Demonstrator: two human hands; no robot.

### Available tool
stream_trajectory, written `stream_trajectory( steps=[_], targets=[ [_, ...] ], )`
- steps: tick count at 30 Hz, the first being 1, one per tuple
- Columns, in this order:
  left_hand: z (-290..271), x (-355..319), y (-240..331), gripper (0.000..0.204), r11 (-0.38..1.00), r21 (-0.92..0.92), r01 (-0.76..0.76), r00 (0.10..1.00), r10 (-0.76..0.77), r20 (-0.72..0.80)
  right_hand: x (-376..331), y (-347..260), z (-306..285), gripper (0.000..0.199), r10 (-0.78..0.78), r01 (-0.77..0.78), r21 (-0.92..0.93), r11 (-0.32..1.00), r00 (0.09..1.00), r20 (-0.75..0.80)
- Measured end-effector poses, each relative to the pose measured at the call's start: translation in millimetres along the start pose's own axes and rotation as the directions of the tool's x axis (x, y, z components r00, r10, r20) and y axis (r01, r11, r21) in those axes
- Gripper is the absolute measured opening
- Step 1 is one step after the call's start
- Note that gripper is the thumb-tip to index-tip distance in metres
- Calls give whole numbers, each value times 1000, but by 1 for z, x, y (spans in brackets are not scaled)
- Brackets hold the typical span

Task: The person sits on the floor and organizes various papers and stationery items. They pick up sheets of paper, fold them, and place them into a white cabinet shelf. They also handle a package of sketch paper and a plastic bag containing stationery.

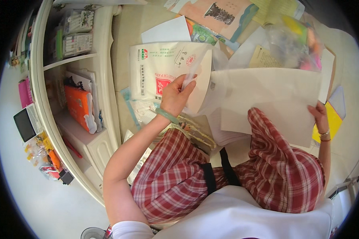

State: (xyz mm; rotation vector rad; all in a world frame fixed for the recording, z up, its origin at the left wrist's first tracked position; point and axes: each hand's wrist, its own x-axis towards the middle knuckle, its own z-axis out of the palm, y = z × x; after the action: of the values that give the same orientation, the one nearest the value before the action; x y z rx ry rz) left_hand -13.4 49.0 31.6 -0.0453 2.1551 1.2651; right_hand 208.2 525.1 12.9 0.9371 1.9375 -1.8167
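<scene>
The left hand [175, 95] pinches the corner of a glossy cream paper envelope [163, 71] with red print, held over the cluttered floor. The right hand [319, 113] grips the edge of a large, smooth white sheet [275, 95] above plaid-clad knees.

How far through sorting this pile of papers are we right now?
Early, by the look of it. Done: nothing shows as a finished stack. In hand: the left hand pinches a clear sleeve over a white printed bag, while the right hand holds a large white sheet by its edge. Left: loose papers and a plastic bag cover the floor ahead.
</scene>
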Motion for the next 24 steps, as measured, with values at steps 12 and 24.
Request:
stream_trajectory(
  steps=[12,24],
  targets=[
    [9,-6,5,31,995,72,71,996,-74,48,-2,-28,-19,30,114,-82,394,915,992,-57],
    [17,-14,7,47,961,272,-40,999,30,43,52,-53,25,30,122,-142,391,909,990,75]
  ],
)
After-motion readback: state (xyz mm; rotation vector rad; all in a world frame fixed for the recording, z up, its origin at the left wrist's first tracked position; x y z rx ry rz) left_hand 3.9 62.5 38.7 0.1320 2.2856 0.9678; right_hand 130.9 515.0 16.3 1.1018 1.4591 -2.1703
